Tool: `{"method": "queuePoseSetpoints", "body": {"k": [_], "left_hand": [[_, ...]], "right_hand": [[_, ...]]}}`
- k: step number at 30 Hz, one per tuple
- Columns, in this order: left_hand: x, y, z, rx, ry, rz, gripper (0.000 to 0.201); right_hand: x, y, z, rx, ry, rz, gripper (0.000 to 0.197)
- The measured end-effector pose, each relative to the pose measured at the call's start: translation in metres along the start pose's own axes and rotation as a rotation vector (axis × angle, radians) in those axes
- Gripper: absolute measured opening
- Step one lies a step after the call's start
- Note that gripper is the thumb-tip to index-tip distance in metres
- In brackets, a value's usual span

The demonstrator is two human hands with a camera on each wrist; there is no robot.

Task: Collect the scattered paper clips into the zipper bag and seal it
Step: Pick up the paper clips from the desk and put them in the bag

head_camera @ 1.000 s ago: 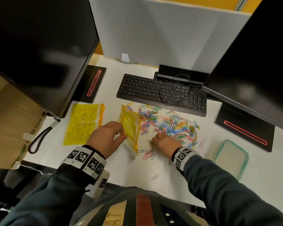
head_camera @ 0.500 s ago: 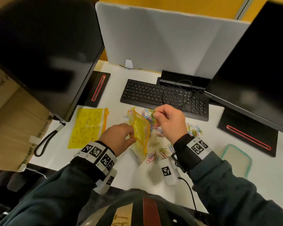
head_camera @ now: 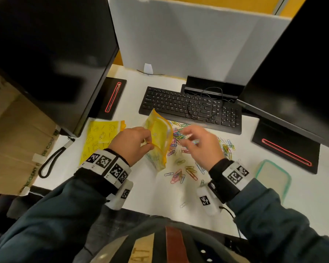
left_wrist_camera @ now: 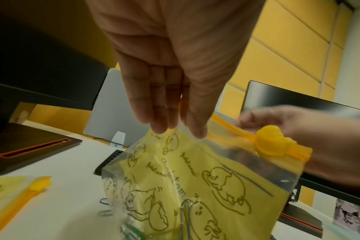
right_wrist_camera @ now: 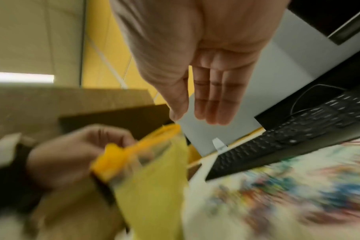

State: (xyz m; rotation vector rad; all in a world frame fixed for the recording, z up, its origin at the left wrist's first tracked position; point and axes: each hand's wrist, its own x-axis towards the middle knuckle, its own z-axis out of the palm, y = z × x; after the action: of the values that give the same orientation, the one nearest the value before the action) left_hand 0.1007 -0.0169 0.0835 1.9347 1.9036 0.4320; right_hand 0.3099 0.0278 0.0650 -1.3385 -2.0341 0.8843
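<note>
My left hand (head_camera: 147, 141) pinches the top edge of a yellow printed zipper bag (head_camera: 160, 133) and holds it upright above the white desk (head_camera: 144, 188). The bag's mouth gapes; its orange slider (left_wrist_camera: 271, 141) sits at one end. A few paper clips (left_wrist_camera: 185, 216) lie in the bag's bottom. My right hand (head_camera: 186, 138) hovers just right of the mouth, fingers straight, nothing visible in them in the right wrist view (right_wrist_camera: 192, 116). Coloured paper clips (head_camera: 225, 149) lie heaped under and beyond that hand, and more clips (head_camera: 177, 175) are scattered nearer me.
A second yellow bag (head_camera: 101, 137) lies flat at the left. A black keyboard (head_camera: 190, 107) sits behind the clips, between two monitors (head_camera: 46, 54) (head_camera: 302, 73) on black stands. A teal-rimmed lid (head_camera: 272, 177) lies at the right; a cardboard box (head_camera: 11, 139) stands off the left edge.
My right hand rose from the clip heap to the bag's mouth, then spread its fingers and drew slightly right. My left hand lifted the bag a little higher.
</note>
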Motion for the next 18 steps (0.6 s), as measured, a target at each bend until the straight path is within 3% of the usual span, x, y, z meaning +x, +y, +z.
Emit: {"method": "queuePoseSetpoints", "body": {"k": [2,4,6,8,11,13,16,18], "left_hand": [[-0.002,-0.005,-0.001,-0.013,0.008,-0.011,0.012],[-0.005,-0.010,-0.002,-0.021,0.010,-0.018,0.011],[-0.007,-0.012,-0.002,-0.036,0.019,-0.028,0.011],[-0.010,-0.011,-0.001,-0.055,0.025,-0.045,0.011],[-0.011,-0.009,0.001,-0.056,0.010,-0.051,0.012],[-0.011,-0.009,0.003,-0.056,0.004,-0.049,0.012],[-0.012,-0.007,0.003,-0.049,-0.001,-0.054,0.013],[-0.012,-0.006,0.002,-0.045,-0.003,-0.047,0.013]], "right_hand": [[-0.032,0.020,0.005,-0.345,-0.176,-0.272,0.026],[-0.073,0.049,0.018,-0.579,-0.476,-0.470,0.037],[-0.108,0.075,0.027,-0.653,-0.746,-0.525,0.042],[-0.126,0.090,0.027,-0.717,-0.887,-0.486,0.042],[-0.126,0.096,0.026,-0.845,-0.925,-0.342,0.046],[-0.115,0.088,0.026,-0.903,-0.885,-0.276,0.060],[-0.093,0.082,0.035,-0.788,-0.925,-0.167,0.079],[-0.082,0.076,0.041,-0.787,-0.837,-0.131,0.064]]}}
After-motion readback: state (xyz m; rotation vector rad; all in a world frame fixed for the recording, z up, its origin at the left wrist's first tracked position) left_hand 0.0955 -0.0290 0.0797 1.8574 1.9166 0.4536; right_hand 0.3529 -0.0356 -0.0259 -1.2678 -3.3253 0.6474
